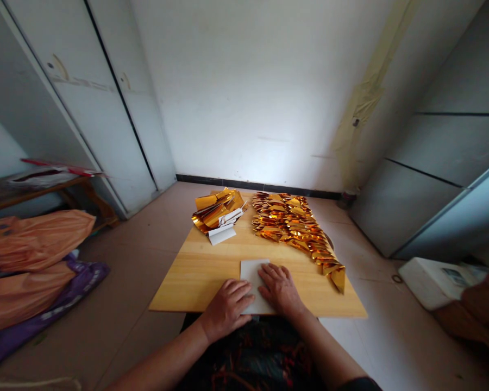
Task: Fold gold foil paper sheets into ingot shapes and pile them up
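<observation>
A sheet of paper (256, 275), pale side up, lies on the wooden board at its near edge. My left hand (227, 305) rests on the sheet's left side, fingers loosely bent over it and thumb low by the board's edge. On the sheet's right side my right hand (280, 287) lies flat with its fingers stretched out. Farther back on the left is a loose pile of gold foil paper (212, 213), some pieces showing white backs. Folded gold foil pieces (287, 217) overlap in rows at the back right, trailing toward the right edge.
The wooden board (191, 282) stands in front of a white wall (244, 98). Orange cloth (32, 239) and a purple bag (85, 277) lie at the left, below a wooden bench (77, 184). Grey cabinets (106, 108) stand left; a white box (432, 282) sits right.
</observation>
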`<move>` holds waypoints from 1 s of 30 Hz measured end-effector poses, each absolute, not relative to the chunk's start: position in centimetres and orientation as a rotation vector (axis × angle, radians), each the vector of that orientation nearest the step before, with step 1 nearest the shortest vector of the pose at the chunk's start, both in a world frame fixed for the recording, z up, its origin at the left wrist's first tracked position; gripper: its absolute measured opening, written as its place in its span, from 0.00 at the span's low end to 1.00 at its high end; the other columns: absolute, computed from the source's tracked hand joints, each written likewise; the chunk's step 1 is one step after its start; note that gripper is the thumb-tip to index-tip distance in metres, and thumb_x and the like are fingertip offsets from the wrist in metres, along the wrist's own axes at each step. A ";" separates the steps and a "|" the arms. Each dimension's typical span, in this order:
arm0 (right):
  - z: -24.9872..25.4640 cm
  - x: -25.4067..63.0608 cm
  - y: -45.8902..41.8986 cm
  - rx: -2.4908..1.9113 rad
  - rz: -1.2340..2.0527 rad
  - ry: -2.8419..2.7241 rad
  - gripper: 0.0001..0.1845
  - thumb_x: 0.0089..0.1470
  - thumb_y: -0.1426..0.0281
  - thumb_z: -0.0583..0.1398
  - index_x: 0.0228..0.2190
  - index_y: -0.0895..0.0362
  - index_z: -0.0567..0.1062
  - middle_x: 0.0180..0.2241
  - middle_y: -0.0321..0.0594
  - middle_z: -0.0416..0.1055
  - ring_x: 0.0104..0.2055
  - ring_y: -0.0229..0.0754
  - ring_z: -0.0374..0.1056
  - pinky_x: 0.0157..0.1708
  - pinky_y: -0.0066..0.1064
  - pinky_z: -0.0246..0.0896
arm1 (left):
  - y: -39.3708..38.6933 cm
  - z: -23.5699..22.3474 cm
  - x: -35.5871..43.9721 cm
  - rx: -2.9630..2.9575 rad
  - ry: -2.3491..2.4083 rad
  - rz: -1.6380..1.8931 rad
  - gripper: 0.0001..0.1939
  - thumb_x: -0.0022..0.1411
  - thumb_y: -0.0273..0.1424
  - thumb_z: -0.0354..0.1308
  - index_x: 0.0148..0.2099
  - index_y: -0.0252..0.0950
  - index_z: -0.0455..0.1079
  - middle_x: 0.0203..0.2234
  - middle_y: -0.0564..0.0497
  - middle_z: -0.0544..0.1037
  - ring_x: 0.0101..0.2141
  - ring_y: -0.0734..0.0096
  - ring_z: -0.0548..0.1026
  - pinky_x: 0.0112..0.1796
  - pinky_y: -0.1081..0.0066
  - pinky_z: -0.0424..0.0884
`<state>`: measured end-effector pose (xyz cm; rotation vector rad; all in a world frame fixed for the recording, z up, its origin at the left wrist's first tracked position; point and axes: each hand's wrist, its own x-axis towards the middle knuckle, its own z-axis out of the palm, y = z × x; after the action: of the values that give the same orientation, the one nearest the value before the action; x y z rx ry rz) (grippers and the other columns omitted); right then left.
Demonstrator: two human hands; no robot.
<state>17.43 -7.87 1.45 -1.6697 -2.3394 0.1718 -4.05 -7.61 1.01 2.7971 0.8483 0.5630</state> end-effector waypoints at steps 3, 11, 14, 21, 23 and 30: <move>1.4 17.6 -8.6 -1.650 0.191 -2.343 0.24 0.58 0.62 0.55 0.55 0.52 0.65 0.59 0.45 0.60 0.61 0.48 0.51 0.59 0.48 0.41 | -7.9 1.2 -4.0 2.793 0.807 0.637 0.14 0.60 0.35 0.55 0.48 0.42 0.71 0.49 0.46 0.74 0.52 0.60 0.68 0.52 0.57 0.61; 3.1 20.1 -9.1 -1.345 0.578 -2.298 0.38 0.51 0.49 0.56 0.57 0.56 0.62 0.58 0.50 0.60 0.60 0.53 0.53 0.59 0.50 0.44 | -6.0 1.8 -2.6 2.512 1.081 0.694 0.16 0.65 0.33 0.46 0.31 0.37 0.72 0.27 0.49 0.77 0.33 0.69 0.73 0.37 0.71 0.66; 3.5 20.7 -9.0 -1.295 0.771 -2.121 0.32 0.50 0.55 0.59 0.54 0.57 0.67 0.52 0.48 0.67 0.53 0.49 0.63 0.53 0.41 0.57 | -4.9 1.7 -1.9 2.370 1.248 0.655 0.18 0.65 0.35 0.45 0.27 0.36 0.70 0.22 0.50 0.74 0.27 0.71 0.72 0.30 0.73 0.63; 1.8 18.6 -6.7 -1.454 0.686 -1.792 0.11 0.53 0.68 0.53 0.36 0.56 0.72 0.31 0.36 0.73 0.33 0.38 0.68 0.35 0.27 0.62 | -2.9 2.1 -1.0 2.084 1.403 0.651 0.16 0.65 0.36 0.43 0.37 0.37 0.71 0.28 0.50 0.77 0.31 0.70 0.74 0.32 0.74 0.63; 1.4 17.8 -5.7 -1.463 0.631 -1.726 0.08 0.52 0.69 0.52 0.31 0.56 0.71 0.28 0.35 0.71 0.31 0.37 0.66 0.32 0.25 0.61 | -2.5 2.2 -0.8 2.067 1.434 0.643 0.15 0.65 0.36 0.43 0.37 0.36 0.70 0.29 0.51 0.77 0.32 0.70 0.74 0.33 0.74 0.64; 1.0 16.0 -3.9 -1.682 0.295 -1.781 0.07 0.53 0.72 0.53 0.25 0.56 0.68 0.27 0.37 0.69 0.28 0.35 0.64 0.29 0.24 0.55 | -2.7 1.0 -0.2 2.025 1.578 0.795 0.25 0.53 0.26 0.56 0.54 0.40 0.60 0.37 0.51 0.75 0.38 0.68 0.74 0.39 0.71 0.69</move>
<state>15.99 -3.88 0.99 -1.6822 -1.7809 0.2954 -0.18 -2.68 1.05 2.0251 1.5776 0.7953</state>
